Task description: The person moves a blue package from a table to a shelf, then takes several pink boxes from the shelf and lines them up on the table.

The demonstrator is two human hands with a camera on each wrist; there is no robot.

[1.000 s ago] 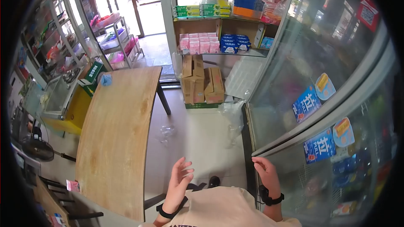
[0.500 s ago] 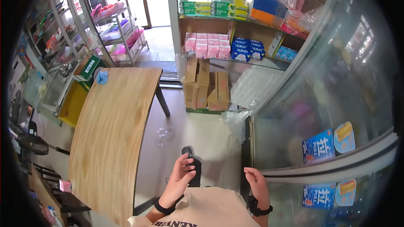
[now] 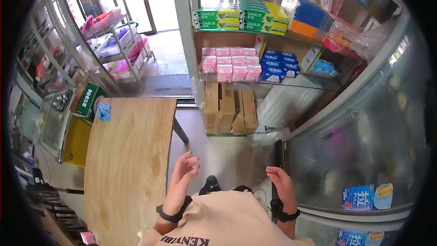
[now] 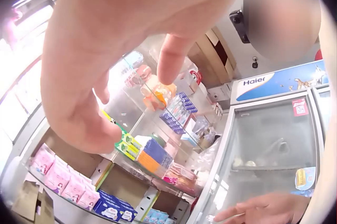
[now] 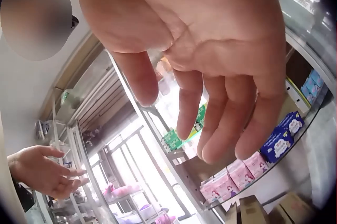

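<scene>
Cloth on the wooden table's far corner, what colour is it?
Light blue; the cloth lies crumpled on the wooden table, clearest in the head view.

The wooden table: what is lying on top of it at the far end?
On the wooden table a blue cloth lies at its far corner. A green box stands beside it; whether it rests on the table is unclear.

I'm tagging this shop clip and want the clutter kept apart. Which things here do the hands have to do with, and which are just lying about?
In hand:
- left hand, open, holding nothing
- right hand, open, next to the fridge door
- fridge door, glass, nearest the right hand

Lying about:
- wooden table
- cardboard boxes
- pink packs
- blue packs
- green toothpaste boxes
</scene>
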